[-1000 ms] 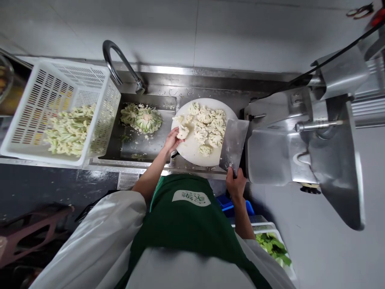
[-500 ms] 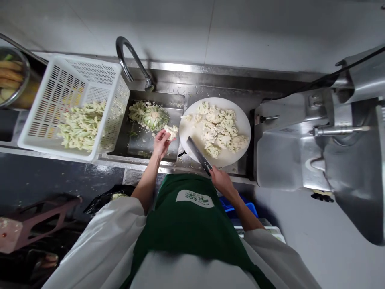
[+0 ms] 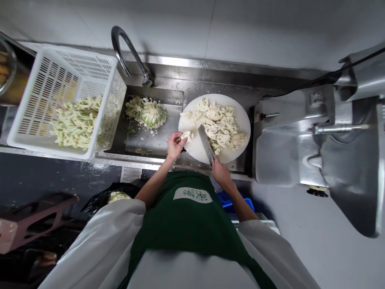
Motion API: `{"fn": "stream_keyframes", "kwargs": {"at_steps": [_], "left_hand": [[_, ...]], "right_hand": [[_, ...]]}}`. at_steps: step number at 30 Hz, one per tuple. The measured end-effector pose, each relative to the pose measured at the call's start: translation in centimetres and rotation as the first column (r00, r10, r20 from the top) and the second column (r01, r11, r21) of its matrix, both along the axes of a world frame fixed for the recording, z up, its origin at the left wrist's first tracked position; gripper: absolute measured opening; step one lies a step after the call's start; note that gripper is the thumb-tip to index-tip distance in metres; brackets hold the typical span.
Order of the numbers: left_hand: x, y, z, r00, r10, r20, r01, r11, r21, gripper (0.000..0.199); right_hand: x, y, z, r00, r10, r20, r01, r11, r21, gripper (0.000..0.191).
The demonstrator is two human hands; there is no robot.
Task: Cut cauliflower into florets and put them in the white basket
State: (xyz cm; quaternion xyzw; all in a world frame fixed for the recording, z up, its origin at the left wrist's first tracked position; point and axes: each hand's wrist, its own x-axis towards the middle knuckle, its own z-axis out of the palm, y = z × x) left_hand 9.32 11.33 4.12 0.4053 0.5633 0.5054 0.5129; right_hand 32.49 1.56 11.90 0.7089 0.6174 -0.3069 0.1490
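One white basket [image 3: 112, 104] with cut cauliflower [image 3: 76, 122], well left of the left hand [image 3: 174, 145]; one sink [image 3: 135, 144] just left, cauliflower clump [image 3: 152, 115] inside; left hand, the nearer, pinches one floret [image 3: 188, 136] at one round board's [image 3: 197, 152] left edge; one cleaver [image 3: 206, 141], clenched by the right hand [image 3: 220, 170], long axis slanting forward-left, floret left of blade; piled florets [image 3: 222, 123] rightward, overlapping, uncountable
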Motion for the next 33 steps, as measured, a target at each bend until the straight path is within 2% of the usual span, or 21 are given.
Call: {"fn": "stream_keyframes", "kwargs": {"at_steps": [3, 5, 7, 9, 11, 13, 14, 16, 19, 21, 27, 33], "left_hand": [[1.3, -1.3, -1.3, 0.956, -0.074, -0.283, 0.117, 0.983, 0.139, 0.033], [1.7, -2.2, -2.4, 0.922, -0.08, -0.379, 0.153, 0.974, 0.167, 0.034], [1.6, -2.7, -3.4, 0.901, -0.12, -0.416, 0.213, 0.96, 0.184, 0.033], [1.2, -2.6, -4.1, 0.883, -0.209, -0.42, 0.321, 0.923, 0.214, 0.03], [0.6, -2.1, -4.2, 0.855, -0.302, -0.422, 0.432, 0.864, 0.258, 0.027], [0.2, -1.8, -4.0, 0.83, -0.34, -0.442, 0.49, 0.824, 0.285, 0.026], [0.0, -1.7, -3.7, 0.82, -0.331, -0.467, 0.494, 0.821, 0.286, 0.027], [0.0, -1.9, -3.1, 0.804, -0.246, -0.542, 0.448, 0.849, 0.279, 0.029], [0.3, -2.6, -2.6, 0.785, -0.022, -0.62, 0.281, 0.904, 0.324, 0.025], [0.5, -3.0, -2.6, 0.791, 0.053, -0.61, 0.219, 0.906, 0.362, 0.026], [0.6, -3.1, -3.3, 0.816, 0.016, -0.578, 0.276, 0.868, 0.413, 0.023], [2.0, -2.6, -3.1, 0.753, 0.066, -0.654, 0.32, 0.832, 0.453, 0.012]], "right_hand": [[0.0, 0.0, -0.1, 1.0, 0.0, 0.0, 0.0, 1.0, 0.001, 0.034], [0.1, 0.0, 0.0, 1.0, 0.0, -0.004, 0.0, 1.0, 0.002, 0.034], [0.1, -0.1, 0.0, 1.0, -0.006, -0.003, 0.006, 1.0, -0.004, 0.034], [0.0, -0.1, 0.0, 1.0, -0.014, -0.002, 0.014, 1.0, -0.009, 0.034], [0.0, -0.1, -0.1, 1.0, -0.016, -0.006, 0.016, 1.0, -0.013, 0.035], [0.1, -0.1, -0.2, 1.0, -0.01, -0.014, 0.01, 1.0, -0.02, 0.035], [0.1, -0.1, -0.2, 1.0, -0.006, -0.016, 0.006, 1.0, -0.024, 0.035], [0.2, -0.1, -0.3, 1.0, 0.0, -0.015, 0.0, 1.0, -0.022, 0.035], [0.3, -0.1, -0.5, 1.0, 0.009, -0.014, -0.009, 1.0, -0.002, 0.035], [0.4, -0.1, -0.6, 1.0, 0.016, -0.016, -0.016, 1.0, 0.002, 0.035], [0.4, -0.6, -0.3, 0.996, 0.086, 0.01, -0.086, 0.996, -0.001, 0.039], [0.0, -2.5, 1.3, 0.969, 0.243, 0.031, -0.244, 0.969, 0.028, 0.043]]}}
